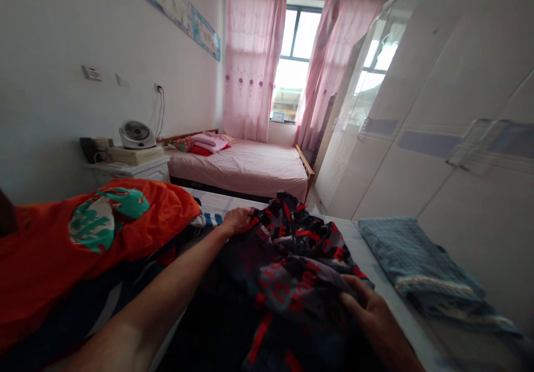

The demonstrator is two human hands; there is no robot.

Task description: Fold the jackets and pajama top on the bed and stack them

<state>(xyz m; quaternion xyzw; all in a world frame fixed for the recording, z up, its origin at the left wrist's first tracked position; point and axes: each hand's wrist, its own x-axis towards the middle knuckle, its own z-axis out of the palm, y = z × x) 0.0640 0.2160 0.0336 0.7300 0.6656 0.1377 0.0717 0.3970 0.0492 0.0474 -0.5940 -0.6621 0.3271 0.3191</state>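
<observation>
A dark jacket point(287, 272) with red lettering and a front zipper lies spread over the near bed, its collar pointing away from me. My left hand point(238, 221) is closed on its upper left edge, near the shoulder. On the right side, my right hand point(362, 305) pinches the jacket's fabric between thumb and fingers. The lower part of the jacket is in shadow close to my body. Left of my forearm lies an orange garment point(162, 205) with a green and white print, on top of other dark clothes.
Folded blue jeans point(417, 255) lie at the bed's right edge, beside the white wardrobe point(434, 94). A small fan point(137, 134) and boxes stand on a white nightstand point(129, 173) at left. Beyond is a second bed point(246, 166) with pink bedding, below curtains point(254, 55).
</observation>
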